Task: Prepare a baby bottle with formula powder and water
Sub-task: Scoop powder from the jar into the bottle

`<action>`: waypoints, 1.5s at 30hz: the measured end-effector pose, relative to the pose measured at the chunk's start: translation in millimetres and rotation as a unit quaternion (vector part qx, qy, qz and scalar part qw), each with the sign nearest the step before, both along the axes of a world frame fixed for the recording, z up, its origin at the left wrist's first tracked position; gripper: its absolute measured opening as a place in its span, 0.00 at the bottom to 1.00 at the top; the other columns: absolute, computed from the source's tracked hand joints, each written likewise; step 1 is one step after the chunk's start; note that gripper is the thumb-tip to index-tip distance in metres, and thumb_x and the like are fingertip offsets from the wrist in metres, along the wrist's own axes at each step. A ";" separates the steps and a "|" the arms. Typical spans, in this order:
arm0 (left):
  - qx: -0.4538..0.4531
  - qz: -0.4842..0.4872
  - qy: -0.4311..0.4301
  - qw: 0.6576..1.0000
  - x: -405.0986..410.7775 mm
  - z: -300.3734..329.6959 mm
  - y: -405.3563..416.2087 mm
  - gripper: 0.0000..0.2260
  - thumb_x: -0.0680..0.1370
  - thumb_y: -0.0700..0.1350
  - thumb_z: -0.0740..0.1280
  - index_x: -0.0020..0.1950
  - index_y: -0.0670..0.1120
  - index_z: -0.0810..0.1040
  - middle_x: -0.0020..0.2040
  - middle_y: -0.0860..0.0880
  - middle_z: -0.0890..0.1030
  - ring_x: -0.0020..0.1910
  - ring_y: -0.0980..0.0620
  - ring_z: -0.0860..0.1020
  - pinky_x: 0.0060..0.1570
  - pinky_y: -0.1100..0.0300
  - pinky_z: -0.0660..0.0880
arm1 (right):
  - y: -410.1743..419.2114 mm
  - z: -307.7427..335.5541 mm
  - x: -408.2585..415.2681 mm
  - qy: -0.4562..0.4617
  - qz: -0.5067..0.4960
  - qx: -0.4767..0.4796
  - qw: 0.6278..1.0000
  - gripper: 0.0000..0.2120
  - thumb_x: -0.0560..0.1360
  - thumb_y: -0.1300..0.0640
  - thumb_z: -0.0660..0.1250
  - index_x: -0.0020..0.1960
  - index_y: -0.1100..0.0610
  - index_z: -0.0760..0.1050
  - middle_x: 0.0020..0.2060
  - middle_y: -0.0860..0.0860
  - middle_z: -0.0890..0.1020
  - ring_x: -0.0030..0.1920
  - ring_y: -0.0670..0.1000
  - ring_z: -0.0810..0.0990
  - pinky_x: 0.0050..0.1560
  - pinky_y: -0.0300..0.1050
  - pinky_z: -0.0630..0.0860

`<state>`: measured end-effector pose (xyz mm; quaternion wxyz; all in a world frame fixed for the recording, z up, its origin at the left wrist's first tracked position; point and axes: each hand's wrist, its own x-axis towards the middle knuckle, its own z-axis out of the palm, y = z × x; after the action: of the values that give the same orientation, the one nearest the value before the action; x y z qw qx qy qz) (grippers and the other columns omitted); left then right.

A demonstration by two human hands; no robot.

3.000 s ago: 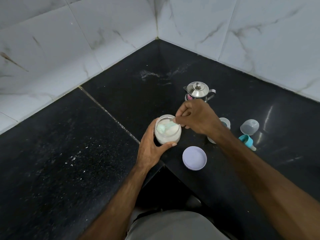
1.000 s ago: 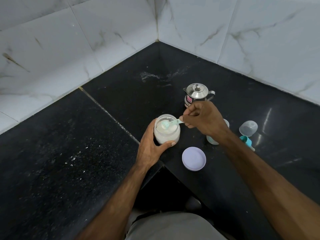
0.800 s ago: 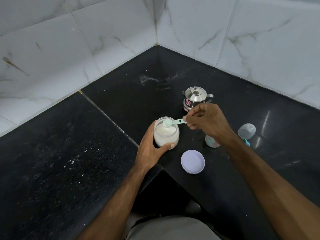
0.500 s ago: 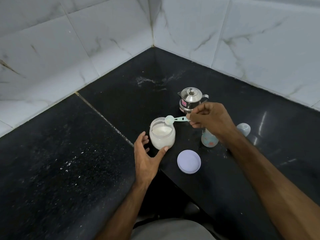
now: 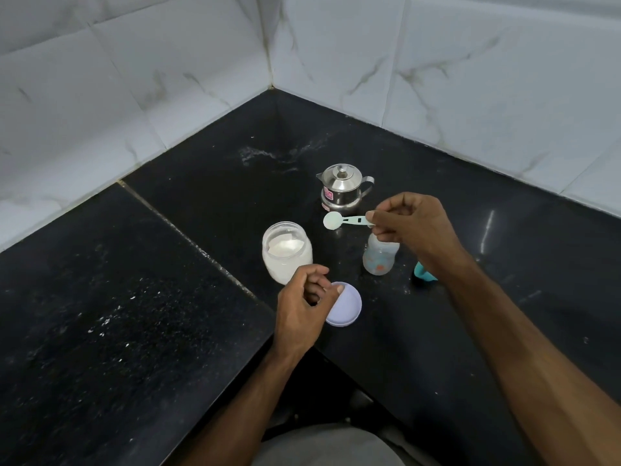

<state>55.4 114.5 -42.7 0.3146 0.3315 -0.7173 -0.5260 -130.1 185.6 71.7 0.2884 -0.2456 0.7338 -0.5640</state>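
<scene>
A person's left hand (image 5: 304, 306) hovers with loosely curled fingers, holding nothing, over the lilac lid (image 5: 347, 309) on the black counter (image 5: 117, 297). Just beyond stands the open formula jar (image 5: 286, 251), part full of white powder. The right hand (image 5: 411, 227) pinches the tip of a pale green scoop (image 5: 347, 220), its heaped bowl held level between jar and open baby bottle (image 5: 379, 258). Light and stiff, the scoop looks best held by its handle end and kept level; the powder would spill at a tilt. A steel kettle (image 5: 342, 191) stands behind.
</scene>
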 end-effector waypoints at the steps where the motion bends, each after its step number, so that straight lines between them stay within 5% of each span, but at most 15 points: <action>1: -0.003 -0.008 0.001 1.000 -6.5 2.2 0.3 0.14 0.73 0.43 0.76 0.56 0.48 0.78 0.41 0.52 0.82 0.41 0.54 0.80 0.43 0.57 0.78 | 3.8 0.2 -1.9 -0.002 -0.009 -0.002 1.000 0.05 0.71 0.61 0.74 0.44 0.61 0.80 0.35 0.54 0.84 0.33 0.47 0.82 0.39 0.40 0.82; 8: -0.014 -0.049 -0.029 0.998 -60.7 9.6 -2.6 0.28 0.69 0.47 0.79 0.66 0.51 0.71 0.55 0.53 0.77 0.50 0.56 0.78 0.46 0.66 0.75 | 32.9 5.0 -19.4 -0.024 -0.054 -0.014 0.998 0.08 0.72 0.62 0.73 0.48 0.65 0.79 0.39 0.60 0.85 0.36 0.50 0.84 0.38 0.40 0.82; 12: -0.020 -0.095 -0.062 0.993 -84.4 9.1 -1.4 0.34 0.68 0.50 0.79 0.70 0.52 0.67 0.63 0.54 0.73 0.60 0.58 0.74 0.56 0.65 0.72 | 46.9 6.5 -28.0 -0.021 -0.069 -0.014 0.997 0.09 0.72 0.63 0.74 0.49 0.66 0.78 0.39 0.59 0.85 0.34 0.49 0.84 0.34 0.36 0.80; 21: -0.050 -0.109 -0.091 0.989 -113.2 1.0 -2.4 0.29 0.69 0.48 0.78 0.66 0.52 0.69 0.63 0.54 0.75 0.62 0.54 0.74 0.62 0.50 0.75 | 64.7 -9.1 -42.0 -0.025 -0.088 0.026 0.995 0.06 0.71 0.61 0.75 0.44 0.61 0.78 0.38 0.58 0.85 0.38 0.54 0.84 0.48 0.51 0.83; 27: -0.075 -0.109 -0.077 0.988 -112.0 0.8 -2.9 0.25 0.70 0.45 0.78 0.63 0.50 0.72 0.62 0.51 0.76 0.60 0.53 0.75 0.61 0.49 0.76 | 65.1 -13.1 -41.8 -0.016 -0.089 0.023 0.996 0.07 0.70 0.63 0.75 0.45 0.63 0.78 0.38 0.60 0.85 0.38 0.56 0.85 0.49 0.55 0.83; 32: -0.086 -0.107 -0.072 0.988 -110.7 0.3 -3.3 0.26 0.69 0.45 0.78 0.63 0.49 0.72 0.62 0.50 0.76 0.60 0.53 0.75 0.60 0.49 0.76 | 62.9 -14.0 -41.7 0.068 -0.075 0.040 0.994 0.09 0.71 0.61 0.75 0.46 0.64 0.78 0.36 0.58 0.85 0.36 0.54 0.85 0.43 0.49 0.84; 38: -0.086 -0.115 -0.077 0.987 -112.2 -1.7 -6.0 0.25 0.69 0.46 0.78 0.62 0.52 0.72 0.60 0.52 0.75 0.59 0.54 0.75 0.60 0.48 0.76 | 56.0 -12.7 -33.4 0.291 -0.011 0.121 0.949 0.05 0.73 0.60 0.72 0.44 0.54 0.77 0.38 0.48 0.82 0.38 0.45 0.81 0.39 0.34 0.78; 45: -0.087 -0.117 -0.069 0.987 -112.2 -3.1 -6.7 0.24 0.65 0.57 0.74 0.59 0.56 0.72 0.57 0.55 0.77 0.58 0.54 0.76 0.56 0.48 0.78 | 38.4 -15.3 -17.3 0.449 0.091 0.188 0.869 0.02 0.77 0.59 0.65 0.50 0.56 0.76 0.44 0.51 0.80 0.43 0.50 0.77 0.45 0.45 0.76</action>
<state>-56.9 107.8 -45.9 0.2280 0.2522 -0.8141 -0.4708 -147.4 224.0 56.4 0.0191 -0.4794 0.8505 -0.2156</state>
